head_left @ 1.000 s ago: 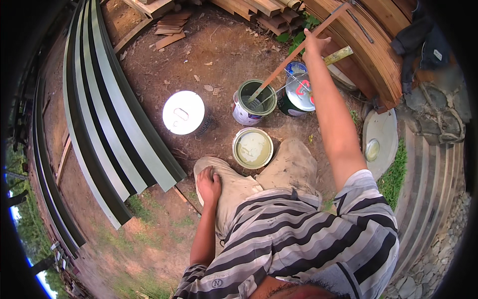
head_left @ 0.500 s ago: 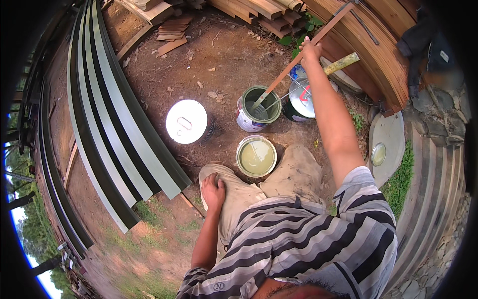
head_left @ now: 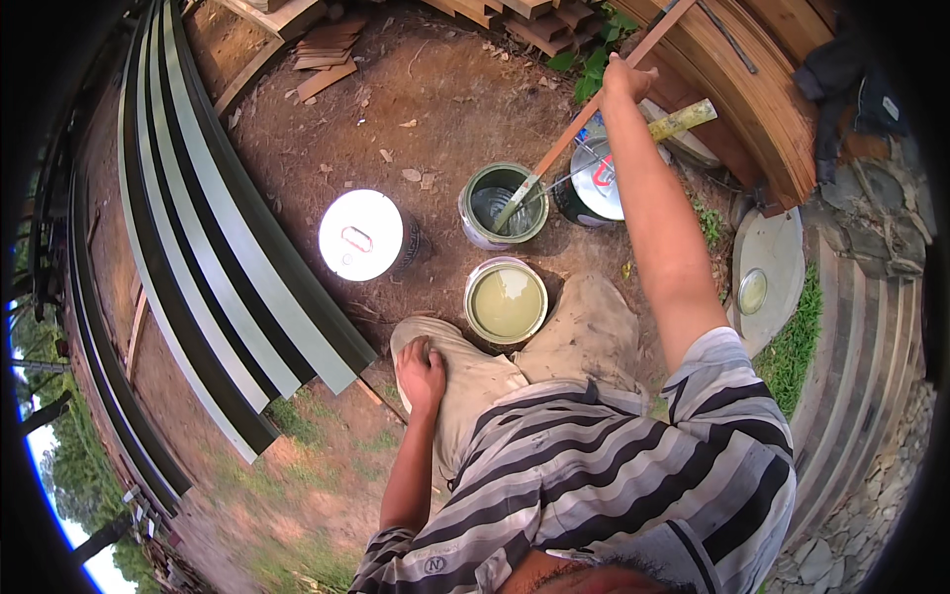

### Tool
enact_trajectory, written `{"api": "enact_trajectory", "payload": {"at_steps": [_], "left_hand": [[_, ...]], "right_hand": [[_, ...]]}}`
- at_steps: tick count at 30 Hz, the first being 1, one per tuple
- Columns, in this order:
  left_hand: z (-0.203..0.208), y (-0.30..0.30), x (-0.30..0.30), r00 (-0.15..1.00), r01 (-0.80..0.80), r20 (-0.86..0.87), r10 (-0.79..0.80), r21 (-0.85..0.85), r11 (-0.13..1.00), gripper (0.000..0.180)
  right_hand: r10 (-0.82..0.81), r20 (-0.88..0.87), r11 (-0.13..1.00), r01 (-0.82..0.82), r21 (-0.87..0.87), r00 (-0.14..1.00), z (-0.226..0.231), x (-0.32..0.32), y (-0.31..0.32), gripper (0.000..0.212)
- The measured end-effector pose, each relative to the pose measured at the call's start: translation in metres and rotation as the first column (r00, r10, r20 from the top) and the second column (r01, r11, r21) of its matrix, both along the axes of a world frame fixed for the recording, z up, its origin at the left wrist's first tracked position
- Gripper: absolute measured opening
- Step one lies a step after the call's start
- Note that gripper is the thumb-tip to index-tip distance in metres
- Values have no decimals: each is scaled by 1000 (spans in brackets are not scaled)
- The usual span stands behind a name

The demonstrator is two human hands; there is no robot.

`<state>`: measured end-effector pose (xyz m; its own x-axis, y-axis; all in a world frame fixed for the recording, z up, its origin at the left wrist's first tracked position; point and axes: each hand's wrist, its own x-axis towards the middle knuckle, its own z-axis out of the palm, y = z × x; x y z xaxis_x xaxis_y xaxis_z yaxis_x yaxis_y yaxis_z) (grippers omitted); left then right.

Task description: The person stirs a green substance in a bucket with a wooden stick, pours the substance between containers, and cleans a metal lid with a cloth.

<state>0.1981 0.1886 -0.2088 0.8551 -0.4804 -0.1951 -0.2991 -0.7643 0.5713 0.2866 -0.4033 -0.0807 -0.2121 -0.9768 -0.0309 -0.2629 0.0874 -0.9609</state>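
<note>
My right hand (head_left: 627, 81) is closed round a long wooden stick (head_left: 566, 139), arm stretched forward. The stick slants down into an open paint can (head_left: 467, 220), its lower end coated pale green. Inside the can are ridged marks of greenish paint; the stick's tip is at the near inner side. Closer to me, between my knees, stands a round container of pale green paint (head_left: 505, 305). My left hand (head_left: 423, 376) lies on my left knee, holding nothing, fingers loosely spread.
Left of the cans stands a white-lidded can (head_left: 360, 236). Another lidded can (head_left: 594, 183) is at the right, with a paint-smeared roller handle (head_left: 683, 121) across it. Long metal sheets (head_left: 237, 238) lie left; timber boards (head_left: 762, 109) are stacked far right.
My right hand has moved slightly forward with the stick, whose lower end has shifted toward the near side inside the can. My left hand stays on the knee.
</note>
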Motion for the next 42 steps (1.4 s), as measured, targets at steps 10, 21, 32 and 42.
{"api": "enact_trajectory", "payload": {"at_steps": [10, 21, 32, 42], "left_hand": [[0, 6, -1, 1000, -25, -7, 25, 26, 999, 32], [-15, -7, 6, 995, 104, 9, -104, 39, 994, 37], [-119, -77, 45, 378, -585, -924, 63, -186, 789, 34], [-117, -83, 32, 197, -668, -979, 47, -100, 737, 43]], "right_hand": [[347, -238, 663, -417, -622, 907, 23, -41, 135, 65], [712, -87, 672, -641, 371, 697, -193, -276, 274, 32], [589, 377, 231, -596, 769, 715, -206, -214, 260, 44], [847, -175, 528, -755, 389, 503, -151, -224, 265, 21]]}}
